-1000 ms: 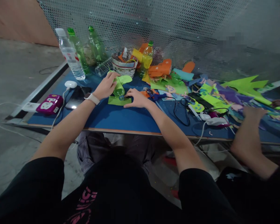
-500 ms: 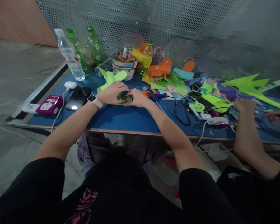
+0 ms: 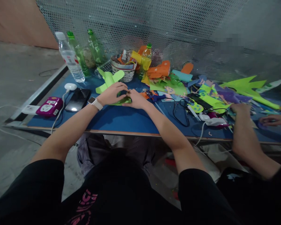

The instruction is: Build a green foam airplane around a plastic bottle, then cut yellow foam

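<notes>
On the blue tabletop, my left hand [image 3: 112,93], with a watch [image 3: 95,103] on its wrist, curls its fingers toward my right hand [image 3: 136,99]. Their fingertips meet over a piece of green paper [image 3: 123,100], and both hands appear closed on it. Fingers hide much of that paper, so its exact shape cannot be made out. Just behind my left hand lies a light-green paper airplane [image 3: 109,78], with rounded wings and a rolled body.
Left are a black phone [image 3: 78,99], a purple power socket [image 3: 49,106] and a water bottle [image 3: 71,59]. Behind stand green bottles [image 3: 95,47] and a basket [image 3: 123,70]. Paper scraps [image 3: 210,97] and a black cable [image 3: 175,112] lie right, near a co-worker's hands [image 3: 241,109].
My fingers have shifted slightly around the green paper, and more of it shows between my hands. The co-worker's far hand has moved a little. The view has tilted slightly.
</notes>
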A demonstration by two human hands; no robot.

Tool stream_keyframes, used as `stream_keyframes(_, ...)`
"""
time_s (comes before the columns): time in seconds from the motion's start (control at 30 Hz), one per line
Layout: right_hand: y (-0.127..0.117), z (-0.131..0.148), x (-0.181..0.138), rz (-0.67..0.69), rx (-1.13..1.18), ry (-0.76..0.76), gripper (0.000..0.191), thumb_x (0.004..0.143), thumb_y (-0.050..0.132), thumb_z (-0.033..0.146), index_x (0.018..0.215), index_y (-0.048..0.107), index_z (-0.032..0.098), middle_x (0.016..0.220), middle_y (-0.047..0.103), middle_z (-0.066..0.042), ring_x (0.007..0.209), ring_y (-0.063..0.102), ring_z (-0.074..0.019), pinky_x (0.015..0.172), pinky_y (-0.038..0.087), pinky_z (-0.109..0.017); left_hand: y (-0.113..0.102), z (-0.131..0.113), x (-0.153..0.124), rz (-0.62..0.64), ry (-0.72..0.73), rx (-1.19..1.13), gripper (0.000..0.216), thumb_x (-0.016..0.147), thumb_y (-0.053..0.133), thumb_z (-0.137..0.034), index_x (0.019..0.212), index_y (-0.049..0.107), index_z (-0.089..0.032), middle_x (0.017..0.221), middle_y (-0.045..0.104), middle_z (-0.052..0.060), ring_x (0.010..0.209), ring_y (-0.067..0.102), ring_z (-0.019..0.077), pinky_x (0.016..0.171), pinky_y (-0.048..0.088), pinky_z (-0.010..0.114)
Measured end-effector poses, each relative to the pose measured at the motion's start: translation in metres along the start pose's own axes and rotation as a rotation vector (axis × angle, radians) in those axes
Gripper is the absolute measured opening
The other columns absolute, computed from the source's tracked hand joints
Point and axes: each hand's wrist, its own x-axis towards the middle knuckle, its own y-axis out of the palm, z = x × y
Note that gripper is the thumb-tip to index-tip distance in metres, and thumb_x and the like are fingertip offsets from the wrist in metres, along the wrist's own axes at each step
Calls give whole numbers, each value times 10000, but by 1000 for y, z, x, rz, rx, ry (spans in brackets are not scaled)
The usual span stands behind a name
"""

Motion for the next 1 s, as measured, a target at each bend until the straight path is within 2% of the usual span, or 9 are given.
stream_keyframes(0.1,-5,1,5,4,67,95,591,1045,1093,668,1317,883,187,1328,809,-196,1247,784,-432,1198,705,-619,0,-6,1,26,-7,7,250,1062,846,-282,1300,900,-226,1597,836,222,1520,779,513,1401,603,793)
stream_keyframes(0.2,-13,-1,5,31,155,170,398,1006,1108,408,1213,860,174,1179,860,-143,1072,820,-360,1087,711,-530,-1,-12,2,86,-13,12,281,1013,887,-325,1281,911,-246,1613,834,191,1525,765,509,1474,519,813)
stream_keyframes(0.33,-16,-3,1,6,255,172,213,973,1035,257,1069,854,201,1149,924,-139,1063,845,-348,1035,708,-476,-3,-18,2,104,-25,10,420,991,900,-305,1407,901,-241,1655,812,205,1590,732,524,1530,430,832)
stream_keyframes(0.47,-14,1,-2,-19,330,192,56,1039,945,181,1051,891,190,1038,921,-118,978,857,-301,962,687,-407,-7,-14,0,106,-35,26,397,1005,868,-267,1400,907,-249,1639,810,196,1618,705,511,1549,404,835)
stream_keyframes(0.53,-17,3,-4,-39,339,180,44,1038,935,160,1037,905,192,1007,914,-105,957,863,-289,956,680,-400,-7,-9,-1,117,-41,34,406,1002,852,-227,1404,908,-241,1636,806,193,1615,709,501,1567,373,852)
stream_keyframes(0.67,-34,-4,-17,-96,360,66,35,1042,943,243,1034,934,209,997,898,-87,886,844,-283,950,690,-447,-6,-1,-3,124,-34,51,498,989,779,-114,1458,906,-224,1661,797,210,1650,708,499,1569,378,872)
stream_keyframes(0.8,-56,-19,-34,-112,495,44,259,1060,969,489,1061,964,230,1139,891,-110,698,762,-226,819,731,-494,-7,-6,-3,105,-37,45,498,1102,736,-127,1570,879,-217,1650,818,211,1649,726,499,1548,448,849)
stream_keyframes(0.87,-62,-23,-38,-147,524,44,356,1020,1009,598,1039,973,244,1174,883,-129,747,770,-247,819,756,-523,-7,-12,-3,95,-49,23,463,1212,706,-203,1655,840,-193,1652,823,228,1620,752,502,1495,537,816)
stream_keyframes(1.0,-65,-21,-37,-280,569,77,464,924,1098,699,984,933,270,1138,884,-127,985,830,-339,1009,800,-606,-3,-22,-2,117,-73,0,566,1279,687,-276,1837,723,-187,1658,836,236,1563,801,493,1366,670,718)
